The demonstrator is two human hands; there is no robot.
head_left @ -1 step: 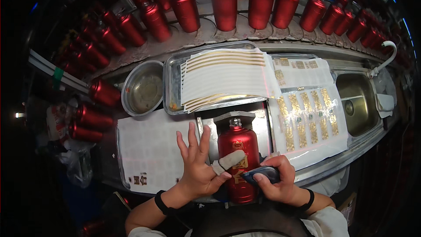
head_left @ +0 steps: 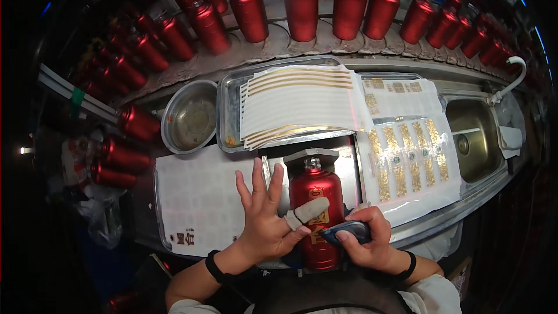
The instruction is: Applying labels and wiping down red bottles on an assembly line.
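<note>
A red metallic bottle [head_left: 314, 195] lies in front of me with its neck pointing away, resting in a metal holder [head_left: 314, 156]. My left hand [head_left: 261, 221] has its fingers spread upward, and its thumb, wrapped in white tape, presses on the gold label on the bottle's side. My right hand [head_left: 369, 244] grips a small dark blue pad-like tool [head_left: 347, 232] held against the bottle's right side. The lower part of the bottle is hidden by both hands.
Behind the bottle, a metal tray [head_left: 229, 116] holds white sheets with gold strips. A round steel bowl [head_left: 189, 117] stands to its left. A sheet of gold stickers [head_left: 407, 166] lies right, a white backing sheet [head_left: 197, 197] left, a sink [head_left: 474, 139] far right. Several red bottles [head_left: 302, 9] line the back and left.
</note>
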